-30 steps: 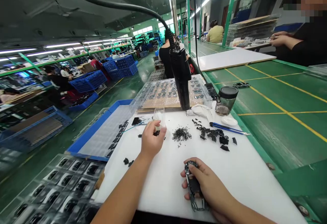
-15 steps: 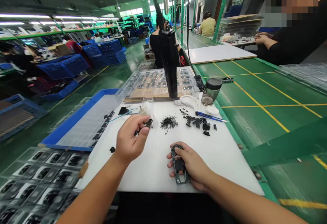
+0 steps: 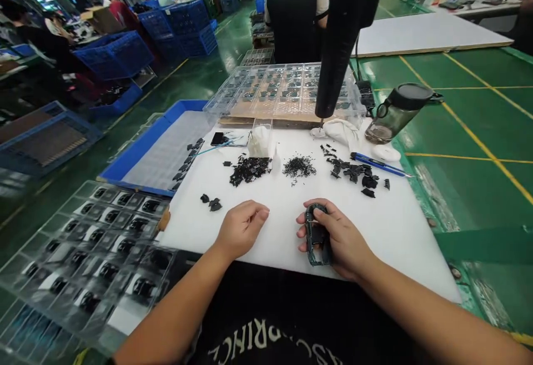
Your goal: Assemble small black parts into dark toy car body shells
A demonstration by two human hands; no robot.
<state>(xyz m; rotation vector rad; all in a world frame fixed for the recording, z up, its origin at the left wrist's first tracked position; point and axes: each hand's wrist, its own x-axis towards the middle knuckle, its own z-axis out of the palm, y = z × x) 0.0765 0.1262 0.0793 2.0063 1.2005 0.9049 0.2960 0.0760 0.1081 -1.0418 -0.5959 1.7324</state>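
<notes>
My right hand (image 3: 339,237) grips a dark key-fob-shaped frame (image 3: 317,235) on the white board (image 3: 400,248), near its front edge. My left hand (image 3: 241,227) rests on the board just left of it, fingers curled in a pinch; what it holds, if anything, is too small to see. Farther out lie a heap of small black parts (image 3: 249,168), a heap of tiny screws (image 3: 298,166) and scattered black pieces (image 3: 353,171). A black hanging power screwdriver (image 3: 343,31) dangles above the board's far edge.
A clear tray of black parts (image 3: 91,237) sits at my left. Beyond it is a blue bin (image 3: 144,151). At the back lie a clear blister tray (image 3: 283,90), a small clear box (image 3: 260,137), a lidded jar (image 3: 397,110) and a blue pen (image 3: 377,164). A person in black stands behind.
My left hand drew back from the heap of black parts toward the board's front edge, beside my right hand. The camera tilted down and closer; my right hand kept hold of the frame.
</notes>
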